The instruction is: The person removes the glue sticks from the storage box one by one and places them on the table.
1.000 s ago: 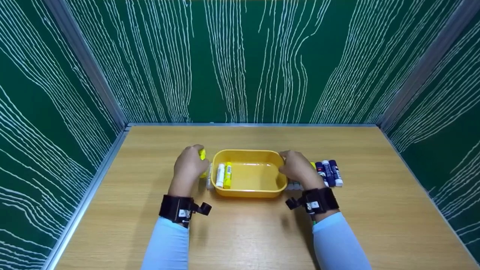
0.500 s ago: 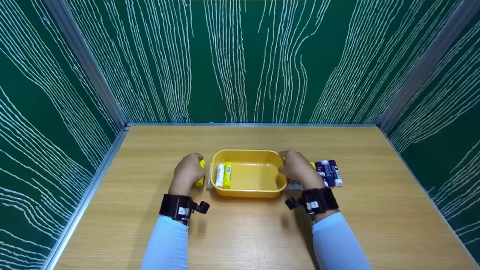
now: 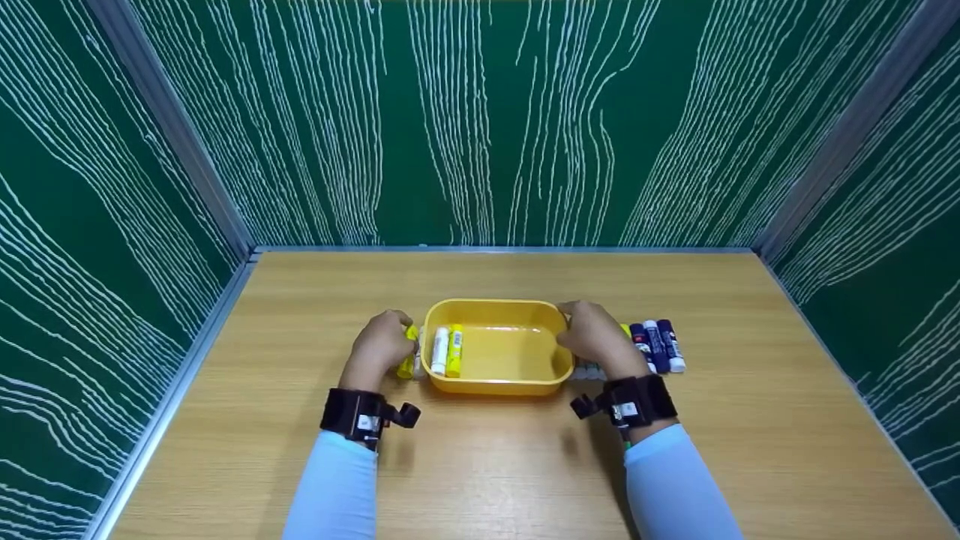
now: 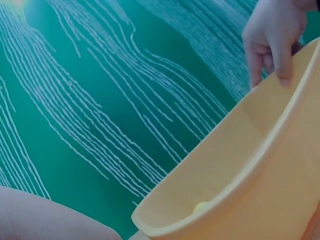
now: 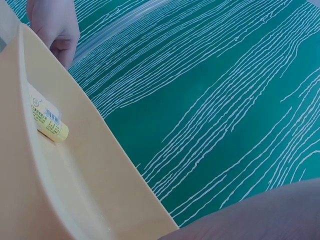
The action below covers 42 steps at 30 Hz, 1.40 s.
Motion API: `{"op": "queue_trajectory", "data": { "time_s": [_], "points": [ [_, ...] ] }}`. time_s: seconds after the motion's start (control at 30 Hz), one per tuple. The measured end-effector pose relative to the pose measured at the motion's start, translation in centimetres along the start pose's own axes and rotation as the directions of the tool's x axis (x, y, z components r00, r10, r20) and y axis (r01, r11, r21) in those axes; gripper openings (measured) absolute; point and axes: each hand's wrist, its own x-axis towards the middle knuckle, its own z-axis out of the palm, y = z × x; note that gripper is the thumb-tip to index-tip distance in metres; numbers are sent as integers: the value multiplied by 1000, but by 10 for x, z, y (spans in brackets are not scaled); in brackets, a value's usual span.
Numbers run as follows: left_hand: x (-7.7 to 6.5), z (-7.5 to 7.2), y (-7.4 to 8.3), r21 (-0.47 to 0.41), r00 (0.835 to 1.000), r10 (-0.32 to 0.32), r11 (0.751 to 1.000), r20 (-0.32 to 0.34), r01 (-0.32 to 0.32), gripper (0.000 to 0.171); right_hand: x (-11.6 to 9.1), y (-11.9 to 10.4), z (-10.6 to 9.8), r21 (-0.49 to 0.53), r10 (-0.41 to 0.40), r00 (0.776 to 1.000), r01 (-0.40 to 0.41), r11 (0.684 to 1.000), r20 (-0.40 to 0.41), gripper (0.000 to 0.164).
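My left hand [image 3: 381, 343] grips a yellow glue stick [image 3: 406, 367] standing lengthwise beside the left end of a yellow plastic tub [image 3: 495, 386]. Between that stick and the tub lies a greyish-white stick [image 3: 418, 369], partly covered. At the tub's right end, my right hand [image 3: 595, 337] pinches the rim; the left wrist view shows the right hand [image 4: 275, 40] with its thumb inside the wall and fingers outside. Inside the tub, at its left end, a white glue stick [image 3: 440, 351] and a yellow glue stick [image 3: 454, 352] lie side by side.
Right of the tub, partly behind my right hand, lies a row of several glue sticks, with dark blue ones [image 3: 657, 346] at its far end. A wooden table [image 3: 480, 465] bears everything. Green walls [image 3: 495, 150] with white wavy lines enclose its back and sides.
My left hand has brought the yellow glue stick down towards me, then slightly right, beside the greyish-white stick. The right hand and the tub have hardly moved.
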Motion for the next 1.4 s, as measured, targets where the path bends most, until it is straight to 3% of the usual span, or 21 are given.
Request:
{"op": "queue_trajectory", "data": {
  "time_s": [0.4,0.73,0.9,1.03,1.17,1.3,1.4],
  "points": [
    [-1,-1,0,43,998,18,999,-68,-15,52,2,2,-2,-35,-17,1000,17,999,-2,66],
    [-15,-4,29,96,980,67,994,-188,-49,46,2,0,-2,-20,32,999,-31,999,19,66],
    [-25,10,50,81,968,122,991,-218,-106,41,1,-2,-2,-3,42,999,-42,999,26,65],
    [-31,28,64,103,953,221,974,-209,-203,35,-1,-1,-2,16,51,998,-52,999,33,63],
    [-33,46,68,186,920,342,933,-190,-308,29,-2,-2,-2,40,74,997,-75,996,36,64],
    [-32,57,67,260,892,406,899,-199,-351,18,-2,-3,-2,29,55,998,-56,998,27,62],
    [-30,61,66,267,893,399,902,-211,-340,16,-2,-3,-2,25,49,998,-50,998,24,59]
  ]
}}
